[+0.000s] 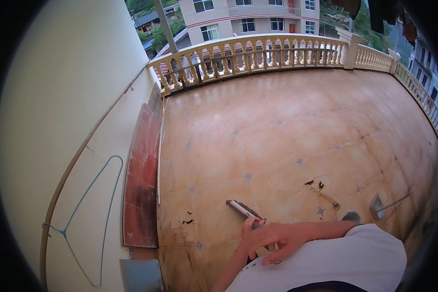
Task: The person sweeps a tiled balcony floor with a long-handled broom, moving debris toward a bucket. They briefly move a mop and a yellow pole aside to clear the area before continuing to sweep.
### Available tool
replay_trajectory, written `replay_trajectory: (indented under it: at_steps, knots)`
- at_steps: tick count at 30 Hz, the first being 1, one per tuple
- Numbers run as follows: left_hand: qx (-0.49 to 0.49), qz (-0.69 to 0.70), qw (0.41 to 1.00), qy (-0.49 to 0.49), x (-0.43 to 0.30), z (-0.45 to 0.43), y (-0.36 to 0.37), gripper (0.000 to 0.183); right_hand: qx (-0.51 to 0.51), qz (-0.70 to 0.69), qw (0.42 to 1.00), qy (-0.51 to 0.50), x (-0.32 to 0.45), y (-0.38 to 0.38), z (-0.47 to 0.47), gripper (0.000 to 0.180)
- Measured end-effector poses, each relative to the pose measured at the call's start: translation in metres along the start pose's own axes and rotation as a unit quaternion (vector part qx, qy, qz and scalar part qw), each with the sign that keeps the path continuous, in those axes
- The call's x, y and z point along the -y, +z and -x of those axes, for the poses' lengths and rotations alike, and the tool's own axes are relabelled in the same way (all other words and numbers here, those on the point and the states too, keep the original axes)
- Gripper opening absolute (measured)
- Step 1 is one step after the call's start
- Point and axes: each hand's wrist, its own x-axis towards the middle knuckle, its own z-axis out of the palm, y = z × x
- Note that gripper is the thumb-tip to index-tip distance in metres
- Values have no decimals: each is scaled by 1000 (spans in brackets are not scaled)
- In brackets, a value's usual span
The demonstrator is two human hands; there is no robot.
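A brush with a pale head and dark bristles is held low over the tiled floor. My left hand has its fingers around the grey handle, close behind the head. Across the handle and against my left hand lies my right hand, thumb and fingers partly spread. How firmly it holds the handle is hard to see. Small dark clumps of dirt and a dirt streak mark the tiles to the right. More dark bits lie left of the brush.
Along the left wall lean a worn red board and a blue panel. A teal clothes hanger hangs from a pole. At right stands a flat plate with a rod. A balustrade bounds the terrace.
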Motion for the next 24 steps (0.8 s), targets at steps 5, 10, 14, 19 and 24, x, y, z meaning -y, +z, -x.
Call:
replay_trajectory:
  at_steps: [5, 10, 14, 19, 24]
  knots:
    - [20, 34, 997, -63, 16, -21, -22, 24, -39, 77, 996, -33, -1, 2, -45, 14]
    - [-51, -64, 995, 63, -31, -36, -67, 13, -116, -50, 970, -210, 18, -15, -88, 24]
    - [-105, -124, 987, 13, -45, -22, -122, 12, -111, -141, 968, -174, 10, -19, -105, 32]
    - [-186, -232, 948, -112, 14, 22, -204, 12, -158, -250, 955, -16, -62, 24, -135, 32]
    - [-182, -327, 904, -208, 87, 41, -274, 7, -198, -258, 937, 130, -144, 65, -171, 33]
